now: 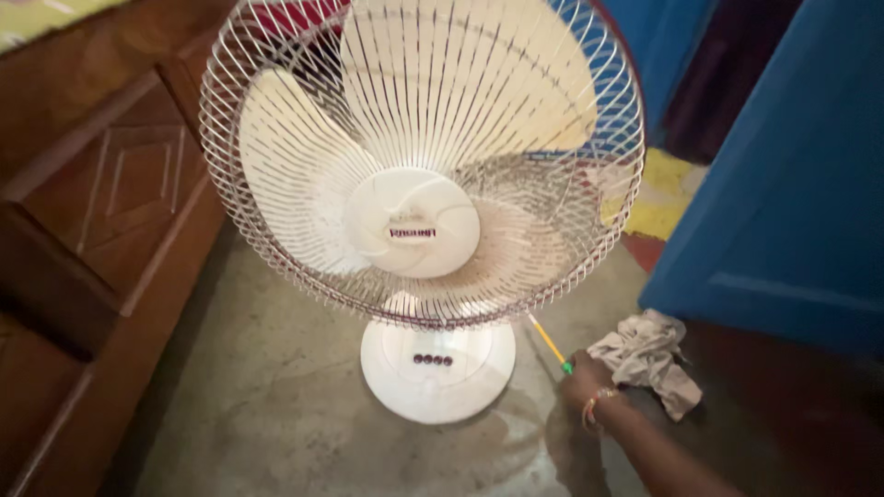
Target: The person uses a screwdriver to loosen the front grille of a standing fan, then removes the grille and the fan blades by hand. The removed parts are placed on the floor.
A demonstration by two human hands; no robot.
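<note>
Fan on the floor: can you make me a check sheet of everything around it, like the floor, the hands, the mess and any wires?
Surface: grey concrete floor, with dull marks.
Job's things: white table fan standing upright on its round base, wire cage in place, dusty; yellow tool with a green tip at the right hand.
Clutter: crumpled pale cloth on the floor right of the fan.
Hands: right hand, with bangles on the wrist, closed around the yellow tool; left hand not in view.
Cables: nothing seen.
Surroundings: brown wooden furniture on the left, blue door on the right.
</note>
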